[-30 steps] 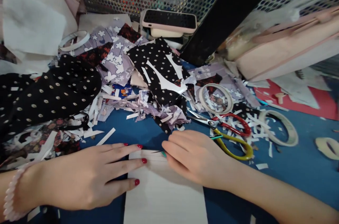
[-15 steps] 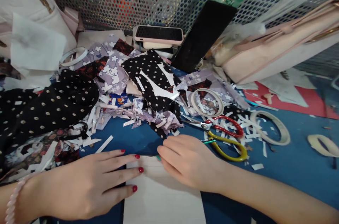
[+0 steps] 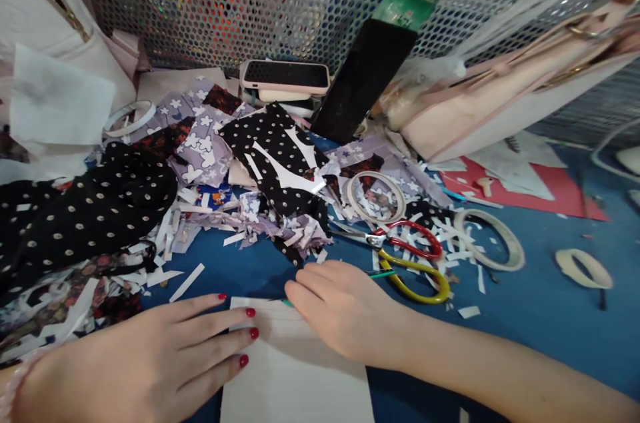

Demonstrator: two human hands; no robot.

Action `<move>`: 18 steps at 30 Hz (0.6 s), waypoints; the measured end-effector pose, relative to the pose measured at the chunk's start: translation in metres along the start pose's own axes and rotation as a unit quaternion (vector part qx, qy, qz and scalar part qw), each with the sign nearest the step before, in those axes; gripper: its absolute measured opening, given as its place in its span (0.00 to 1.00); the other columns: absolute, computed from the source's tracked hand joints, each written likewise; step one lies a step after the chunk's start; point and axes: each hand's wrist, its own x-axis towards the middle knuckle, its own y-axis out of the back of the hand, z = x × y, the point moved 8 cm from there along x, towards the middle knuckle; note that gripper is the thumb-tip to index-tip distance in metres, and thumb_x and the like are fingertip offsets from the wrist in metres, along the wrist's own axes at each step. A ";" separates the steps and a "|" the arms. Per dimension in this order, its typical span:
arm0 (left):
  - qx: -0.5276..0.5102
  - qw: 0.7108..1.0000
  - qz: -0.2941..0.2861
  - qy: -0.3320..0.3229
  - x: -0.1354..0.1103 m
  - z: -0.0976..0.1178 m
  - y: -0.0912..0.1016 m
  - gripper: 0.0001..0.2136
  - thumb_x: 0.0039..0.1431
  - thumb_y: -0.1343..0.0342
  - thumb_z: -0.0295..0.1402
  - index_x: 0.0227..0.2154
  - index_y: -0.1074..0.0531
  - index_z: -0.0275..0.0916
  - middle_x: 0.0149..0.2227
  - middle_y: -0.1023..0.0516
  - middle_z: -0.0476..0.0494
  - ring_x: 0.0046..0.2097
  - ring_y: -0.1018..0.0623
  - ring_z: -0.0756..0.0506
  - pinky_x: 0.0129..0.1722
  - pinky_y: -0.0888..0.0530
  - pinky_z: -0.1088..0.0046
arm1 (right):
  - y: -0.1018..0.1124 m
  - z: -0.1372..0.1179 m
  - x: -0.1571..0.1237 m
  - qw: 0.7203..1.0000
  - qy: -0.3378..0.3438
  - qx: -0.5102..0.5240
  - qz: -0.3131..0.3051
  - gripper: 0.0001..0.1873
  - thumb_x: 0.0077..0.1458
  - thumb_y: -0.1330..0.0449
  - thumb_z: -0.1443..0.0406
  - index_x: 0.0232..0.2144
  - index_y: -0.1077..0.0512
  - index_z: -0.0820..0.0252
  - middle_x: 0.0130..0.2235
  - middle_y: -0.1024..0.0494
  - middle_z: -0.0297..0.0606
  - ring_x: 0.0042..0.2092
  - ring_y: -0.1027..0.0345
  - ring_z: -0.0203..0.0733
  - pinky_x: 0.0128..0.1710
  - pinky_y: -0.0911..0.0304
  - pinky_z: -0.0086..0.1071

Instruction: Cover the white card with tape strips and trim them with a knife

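Observation:
My left hand (image 3: 145, 356) lies with spread, red-nailed fingers across the left edge of a white sheet (image 3: 295, 396), palm down. My right hand (image 3: 345, 309) is curled over the sheet's top edge, closed around a thin green tool. That tool's fine dark tip points left along the edge; its green rear end (image 3: 383, 273) sticks out behind the hand, and the rest is hidden in the grip. Right behind this hand lies a pair of scissors (image 3: 377, 239) with one red and one yellow handle loop. White paper strips (image 3: 187, 283) lie beyond my left fingers.
Black dotted cloth (image 3: 90, 209), purple flowered scraps and shreds cover the left and back. Tape rolls (image 3: 584, 269) lie on the right. A phone (image 3: 286, 77), a tilted black box (image 3: 367, 76) and pale bags (image 3: 500, 103) stand against the perforated metal wall (image 3: 280, 3).
The view has shifted, so the scene sits further left and slightly lower. My left fingers have slid slightly toward me on the sheet. My right hand keeps its grip at the top edge.

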 end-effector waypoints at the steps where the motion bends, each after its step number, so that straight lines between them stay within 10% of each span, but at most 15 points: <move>1: 0.002 1.000 0.004 0.003 0.000 0.000 0.000 0.15 0.78 0.50 0.31 0.51 0.18 0.40 0.58 0.16 0.50 0.64 0.23 0.46 0.79 0.52 0.62 | 0.000 0.000 0.000 1.000 -0.001 0.000 0.001 0.19 0.67 0.53 0.77 0.27 0.30 0.59 0.25 0.34 0.34 0.27 0.44 0.40 0.27 0.51 0.37; 18: -0.004 0.995 0.027 0.097 0.001 -0.005 -0.006 0.15 0.79 0.50 0.34 0.52 0.21 0.31 0.56 0.15 0.39 0.61 0.19 0.42 0.78 0.47 0.59 | 0.009 0.004 -0.003 0.993 -0.011 0.053 -0.102 0.16 0.64 0.53 0.78 0.32 0.31 0.58 0.25 0.31 0.32 0.26 0.42 0.38 0.28 0.50 0.32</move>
